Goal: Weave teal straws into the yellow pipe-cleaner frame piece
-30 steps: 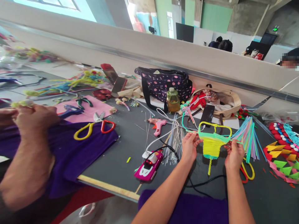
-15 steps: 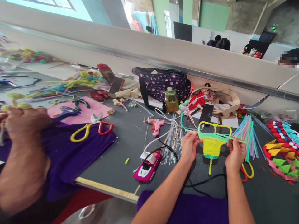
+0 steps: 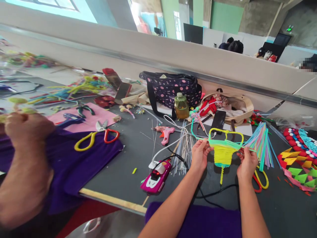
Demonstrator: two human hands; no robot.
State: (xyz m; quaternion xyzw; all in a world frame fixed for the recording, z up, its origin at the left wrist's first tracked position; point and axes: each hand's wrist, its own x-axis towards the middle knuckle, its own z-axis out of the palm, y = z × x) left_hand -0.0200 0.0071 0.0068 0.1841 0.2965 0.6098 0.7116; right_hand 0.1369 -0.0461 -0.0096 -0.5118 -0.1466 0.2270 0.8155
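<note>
Head view first takes in the containers at the back of the dark grey table [image 3: 128, 165]: a polka-dot bag [image 3: 173, 89] zipped shut, a beige tote bag [image 3: 244, 109] lying open with red cord and cloth spilling from it, and between them a capped bottle [image 3: 181, 106] of yellowish liquid. Across the tabletop lie a pink glue gun [image 3: 166, 134], a pink toy car [image 3: 156, 177], thin metal wires [image 3: 184, 150] and a fan of pastel pipe cleaners [image 3: 260, 143]; a low white wall runs behind. Both forearms reach forward. The left hand [image 3: 200, 155] pinches the left edge of a yellow-and-green pipe-cleaner weaving [image 3: 224, 152], the right hand [image 3: 246, 163] grips its right edge, holding it just above the table. At far left, another person's hand [image 3: 24, 127] is clenched over a purple cloth [image 3: 74, 162].
</note>
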